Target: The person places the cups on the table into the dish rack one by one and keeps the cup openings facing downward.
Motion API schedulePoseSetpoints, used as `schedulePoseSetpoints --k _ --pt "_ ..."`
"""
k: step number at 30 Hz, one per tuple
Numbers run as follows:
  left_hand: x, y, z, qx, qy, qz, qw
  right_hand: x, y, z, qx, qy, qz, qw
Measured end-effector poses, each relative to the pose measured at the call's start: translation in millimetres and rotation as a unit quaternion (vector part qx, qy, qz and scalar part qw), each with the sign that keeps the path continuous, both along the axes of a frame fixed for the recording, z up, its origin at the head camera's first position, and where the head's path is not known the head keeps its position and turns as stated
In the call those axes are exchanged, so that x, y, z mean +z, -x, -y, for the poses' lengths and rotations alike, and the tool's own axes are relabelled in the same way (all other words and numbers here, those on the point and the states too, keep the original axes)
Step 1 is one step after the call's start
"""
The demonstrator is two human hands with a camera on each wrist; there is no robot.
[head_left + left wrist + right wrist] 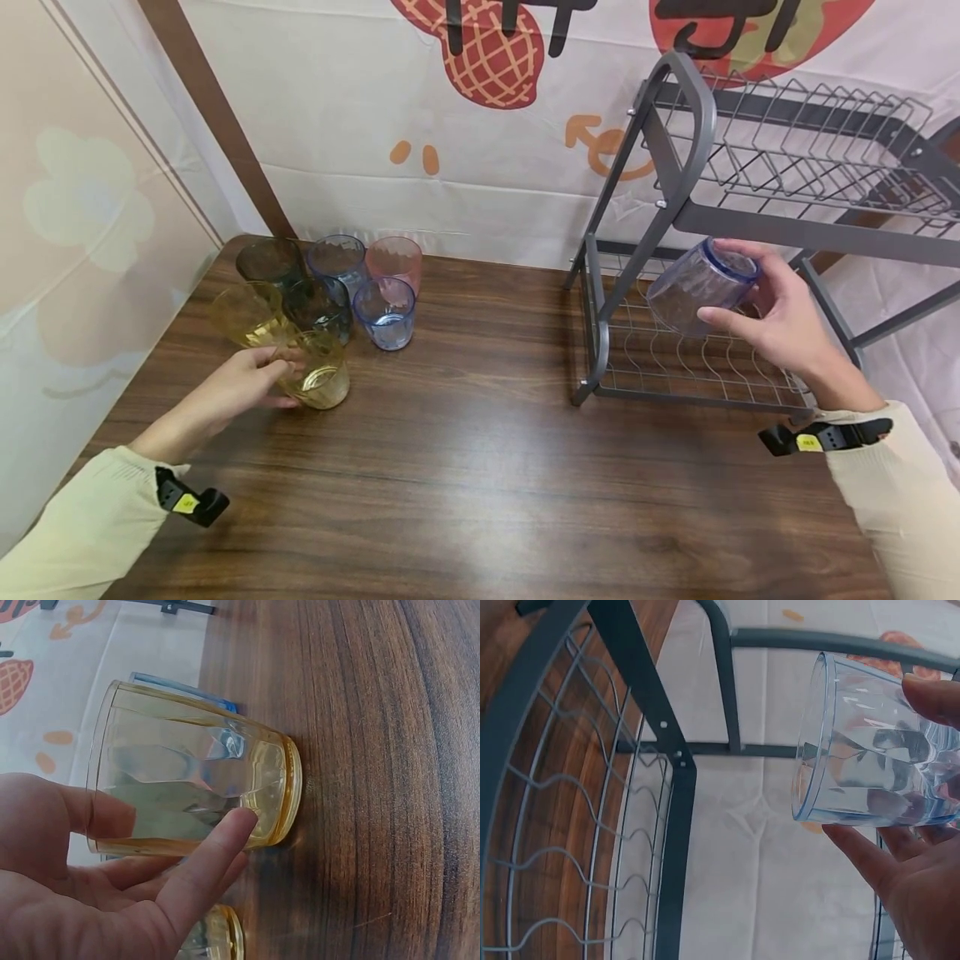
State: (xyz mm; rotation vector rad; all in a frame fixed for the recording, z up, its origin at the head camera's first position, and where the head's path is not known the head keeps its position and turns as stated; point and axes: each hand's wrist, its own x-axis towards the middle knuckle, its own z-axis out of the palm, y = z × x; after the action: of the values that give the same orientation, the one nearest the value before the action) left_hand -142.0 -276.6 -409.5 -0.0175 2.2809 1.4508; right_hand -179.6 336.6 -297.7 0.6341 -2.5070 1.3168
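Observation:
My left hand [243, 385] has its thumb and fingers around the side of a clear yellow cup [326, 385], which stands upright on the table. In the left wrist view one finger lies along the yellow cup's wall [165, 761]. My right hand [787, 321] grips a clear blue-tinted cup [693, 292] near its base. That cup is tilted, its mouth facing down and left, above the lower tier of a grey metal rack [675, 187]. Beside the left hand stand another yellow cup [243, 312] and a dark cup [318, 312].
A blue-rimmed cup [386, 321], a blue cup [337, 258], a pink cup [396, 258] and a darker cup [270, 260] stand at the back left of the wooden table [465, 467]. A printed cloth [322, 125] hangs behind. The rack's upper tier [817, 142] overhangs the lower wire shelf [675, 367].

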Motion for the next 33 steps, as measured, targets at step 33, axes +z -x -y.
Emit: schedulePoseSetpoints --k 33 --pt "-2.1 0.1 1.9 0.01 0.006 0.002 0.9999 -18.1 66.7 12.3 -0.099 -0.089 0.121 0.9837"
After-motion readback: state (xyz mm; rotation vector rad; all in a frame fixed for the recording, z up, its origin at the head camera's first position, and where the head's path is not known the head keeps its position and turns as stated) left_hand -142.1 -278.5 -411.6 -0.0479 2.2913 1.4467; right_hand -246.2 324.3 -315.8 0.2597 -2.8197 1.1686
